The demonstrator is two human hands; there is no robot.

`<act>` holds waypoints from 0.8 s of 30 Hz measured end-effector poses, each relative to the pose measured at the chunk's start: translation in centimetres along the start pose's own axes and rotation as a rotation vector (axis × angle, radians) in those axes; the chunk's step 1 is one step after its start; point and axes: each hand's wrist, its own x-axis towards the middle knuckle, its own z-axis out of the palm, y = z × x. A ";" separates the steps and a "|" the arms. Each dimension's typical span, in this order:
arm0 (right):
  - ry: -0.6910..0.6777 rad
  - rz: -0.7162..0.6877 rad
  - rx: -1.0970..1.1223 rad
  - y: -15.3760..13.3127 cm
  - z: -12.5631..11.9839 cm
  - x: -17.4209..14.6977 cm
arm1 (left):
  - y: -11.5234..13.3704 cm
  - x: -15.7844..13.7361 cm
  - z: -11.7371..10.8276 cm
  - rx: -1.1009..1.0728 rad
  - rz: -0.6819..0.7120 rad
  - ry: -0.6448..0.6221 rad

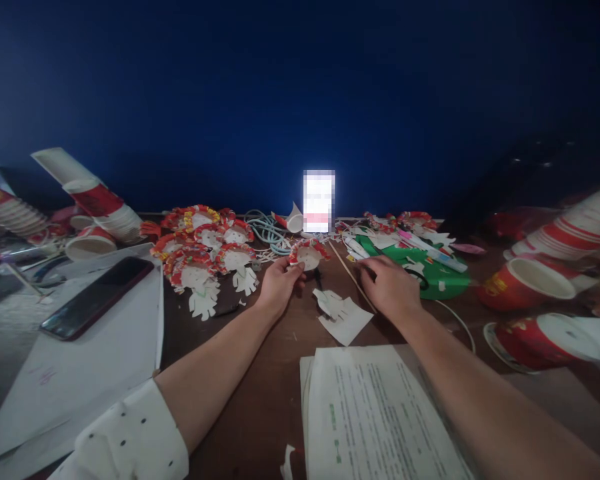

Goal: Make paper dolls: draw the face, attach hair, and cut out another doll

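Observation:
My left hand (279,288) pinches the edge of a cut paper-cup piece (307,256), a white round base with a curled red patterned rim, just above the brown table. My right hand (391,288) is at the near left edge of a green sheet (443,283), its fingers bent together; what they hold, if anything, is hidden. A thin wooden stick (347,270) lies just left of it. Between my hands is a white hand-shaped paper cutout (334,305) on a paper scrap (347,327). Black scissor handles (423,277) show beside my right wrist.
Several similar red-rimmed pieces (193,250) are piled at left. A phone (97,297) lies on white sheets (105,373). Printed pages (370,407) lie in front. Red paper cups (527,283) stand or lie at right. A bright pixelated screen (319,200) stands at the back.

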 end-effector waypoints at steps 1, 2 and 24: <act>-0.017 -0.012 -0.030 0.0 0.0 0.0 | 0.1 -0.1 0.0 -0.002 -0.002 -0.010; -0.032 -0.015 -0.062 0.1 -0.1 -0.1 | 0.1 -0.1 0.0 -0.005 -0.003 -0.022; -0.192 0.035 -0.274 -0.7 -0.1 0.5 | -0.5 0.5 -0.2 0.064 0.070 -0.074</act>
